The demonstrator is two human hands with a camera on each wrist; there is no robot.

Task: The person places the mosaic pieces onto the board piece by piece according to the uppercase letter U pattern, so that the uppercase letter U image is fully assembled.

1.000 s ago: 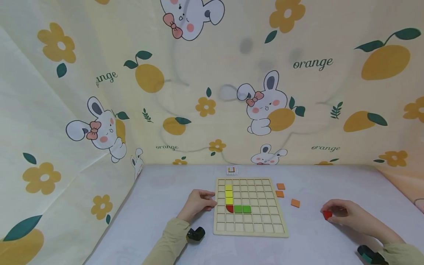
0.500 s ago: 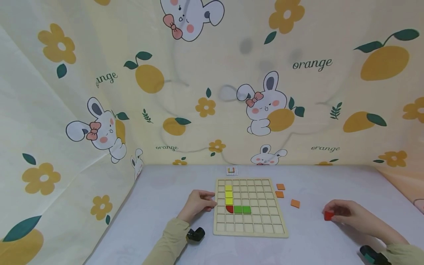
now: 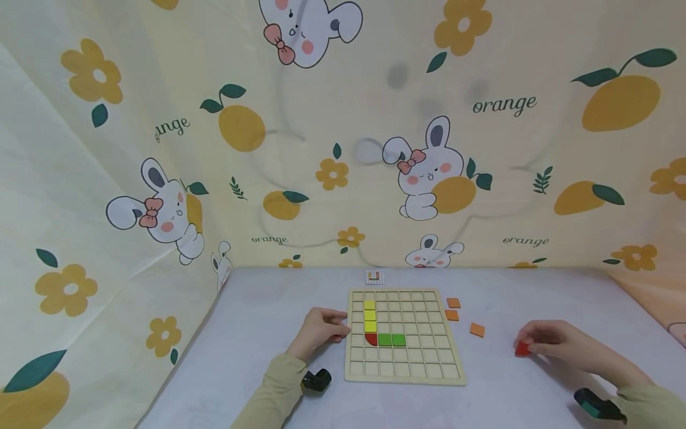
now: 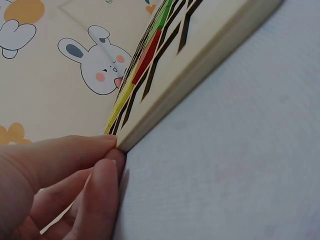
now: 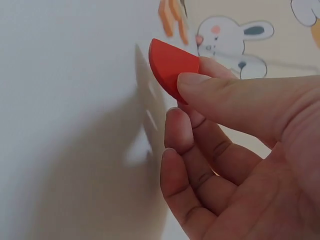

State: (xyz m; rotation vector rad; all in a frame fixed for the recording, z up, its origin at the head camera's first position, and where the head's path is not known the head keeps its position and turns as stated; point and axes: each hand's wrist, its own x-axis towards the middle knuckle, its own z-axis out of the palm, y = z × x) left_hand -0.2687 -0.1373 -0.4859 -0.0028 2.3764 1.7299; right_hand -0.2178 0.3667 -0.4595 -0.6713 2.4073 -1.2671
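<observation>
Left sleeve [image 3: 270, 388]: pale olive-khaki cloth, long, creased, gathered where it ends at the wrist.
Left wrist unit [image 3: 317, 380]: small black housing, rounded and bent in outline, glossy as I see it from the head camera.
Left hand [image 3: 318, 329]: bare.
Right sleeve [image 3: 649, 407]: matching cloth, partly outside my head view.
Right wrist unit [image 3: 604, 407]: black, elongated, with a teal-green patch [image 3: 591, 406]; its fixing I cannot make out.
Right hand [image 3: 563, 345]: bare, the thumbnail [image 5: 194, 78] short.
</observation>
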